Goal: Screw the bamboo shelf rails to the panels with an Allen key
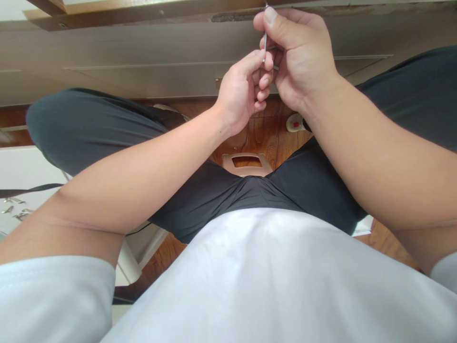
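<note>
Thin metal rod point(265, 43) spans the gap between the two hands, its lower end pinched by the thumb and index finger of the left hand point(240, 93), its upper part clasped in the thumb and fingers of the right hand point(307, 57). Whether the hands touch, I cannot tell. Just above them runs a wooden rail point(143, 14); below sits a beige stool point(266, 167). Well to their left, screws point(22, 215) lie on a white surface point(21, 164).

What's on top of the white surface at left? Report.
Small metal pieces, apparently screws, lie on the white surface, and a black strap crosses it. Whatever the left arm covers cannot be seen.
</note>
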Motion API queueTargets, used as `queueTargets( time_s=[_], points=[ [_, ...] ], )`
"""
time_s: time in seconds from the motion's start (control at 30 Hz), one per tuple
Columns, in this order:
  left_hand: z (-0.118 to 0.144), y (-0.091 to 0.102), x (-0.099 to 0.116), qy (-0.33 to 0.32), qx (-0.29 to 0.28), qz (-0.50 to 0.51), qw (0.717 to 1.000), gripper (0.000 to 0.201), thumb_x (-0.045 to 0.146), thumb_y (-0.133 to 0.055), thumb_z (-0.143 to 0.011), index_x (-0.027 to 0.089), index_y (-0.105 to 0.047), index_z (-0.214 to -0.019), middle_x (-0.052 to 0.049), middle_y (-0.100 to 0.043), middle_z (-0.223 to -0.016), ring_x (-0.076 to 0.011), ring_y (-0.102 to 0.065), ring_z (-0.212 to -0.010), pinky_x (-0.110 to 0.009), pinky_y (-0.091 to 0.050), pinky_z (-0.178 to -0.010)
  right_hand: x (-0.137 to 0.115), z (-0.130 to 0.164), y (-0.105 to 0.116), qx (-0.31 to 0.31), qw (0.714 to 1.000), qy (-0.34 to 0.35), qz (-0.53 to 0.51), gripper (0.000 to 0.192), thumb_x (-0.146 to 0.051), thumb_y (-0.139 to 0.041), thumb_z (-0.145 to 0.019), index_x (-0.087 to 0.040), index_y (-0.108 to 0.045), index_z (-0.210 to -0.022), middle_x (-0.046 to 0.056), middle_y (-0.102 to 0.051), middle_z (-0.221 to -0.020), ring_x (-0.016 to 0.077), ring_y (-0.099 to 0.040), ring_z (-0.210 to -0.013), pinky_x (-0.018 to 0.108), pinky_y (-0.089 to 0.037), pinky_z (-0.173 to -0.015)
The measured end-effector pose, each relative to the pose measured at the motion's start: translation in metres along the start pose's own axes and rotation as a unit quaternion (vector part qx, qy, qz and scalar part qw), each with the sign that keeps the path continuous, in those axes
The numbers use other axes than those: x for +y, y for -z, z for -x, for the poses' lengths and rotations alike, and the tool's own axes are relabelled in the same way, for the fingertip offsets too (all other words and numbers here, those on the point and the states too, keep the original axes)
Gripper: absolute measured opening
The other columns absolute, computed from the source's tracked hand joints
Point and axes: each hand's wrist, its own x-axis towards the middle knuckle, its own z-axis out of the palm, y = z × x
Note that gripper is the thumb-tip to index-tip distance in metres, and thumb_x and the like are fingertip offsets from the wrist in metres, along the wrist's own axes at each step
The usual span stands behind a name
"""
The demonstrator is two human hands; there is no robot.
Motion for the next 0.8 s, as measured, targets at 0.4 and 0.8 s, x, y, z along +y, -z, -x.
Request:
queueTargets(
  time_s=[0.4, 0.8],
  points=[
    [-0.003, 0.005, -0.001, -0.067, 0.003, -0.128, 0.99, 0.026, 0.041, -0.057, -0.087, 0.021, -0.053, -0.071, 0.003, -0.035, -0.06, -0.0045, -0.03, -0.045, -0.02, -0.011, -0.049, 0.011, -0.006, -0.002, -0.001, 0.998, -0.016, -0.061, 0.017, -0.038, -0.081, -0.07, -0.025, -0.072, -0.075, 0.001, -0.054, -0.065, 0.0146, -0.04, -0.051, 0.033, -0.034, -0.044],
    [0.034, 0.024, 0.013, -0.028, 0.018, -0.534, 0.845, 0.048, 0.067, -0.043, -0.095, 0.023, -0.059, -0.083, 0.002, -0.047, -0.058, -0.0101, -0.039, -0.063, -0.029, -0.036, -0.059, -0.009, -0.004, -0.015, 0.036, 0.987, -0.116, -0.101, 0.019, -0.026, -0.053, -0.103, -0.012, -0.065, -0.098, -0.003, -0.05, -0.077, 0.0076, -0.037, -0.058, 0.02, -0.028, -0.047]
  ],
)
